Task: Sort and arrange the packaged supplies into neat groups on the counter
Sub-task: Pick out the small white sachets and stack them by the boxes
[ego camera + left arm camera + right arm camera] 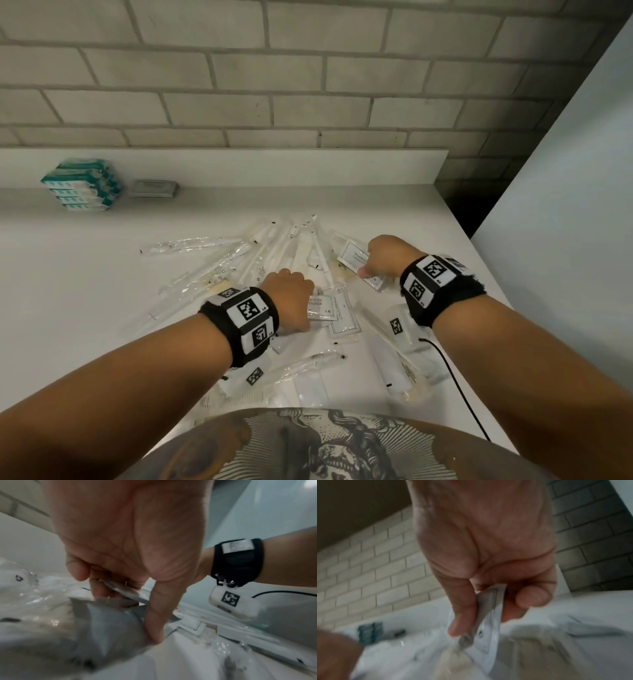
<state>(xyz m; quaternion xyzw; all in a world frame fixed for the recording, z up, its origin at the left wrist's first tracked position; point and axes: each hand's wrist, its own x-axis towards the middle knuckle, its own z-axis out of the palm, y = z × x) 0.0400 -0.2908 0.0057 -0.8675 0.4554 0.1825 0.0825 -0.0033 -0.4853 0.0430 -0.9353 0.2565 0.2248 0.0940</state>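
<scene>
A loose heap of clear-wrapped sticks (pixel 239 257) and flat white sachets covers the middle of the white counter (pixel 85 274). My left hand (pixel 291 298) pinches a white sachet (pixel 322 306) printed "with conditioner"; in the left wrist view that sachet (pixel 123 589) sits between curled fingers and thumb (pixel 154 615). My right hand (pixel 387 257) grips another white sachet (pixel 354 257) labelled shampoo conditioner, lifted a little off the heap; the right wrist view shows this sachet (pixel 489 608) pinched between thumb and fingers. A third sachet (pixel 342 313) lies flat between my hands.
A stack of teal-and-white boxes (pixel 82 185) stands at the back left by the upstand, with a flat grey packet (pixel 153 188) beside it. A white panel (pixel 565 205) rises on the right. A black cable (pixel 455 380) trails near the counter's front right edge.
</scene>
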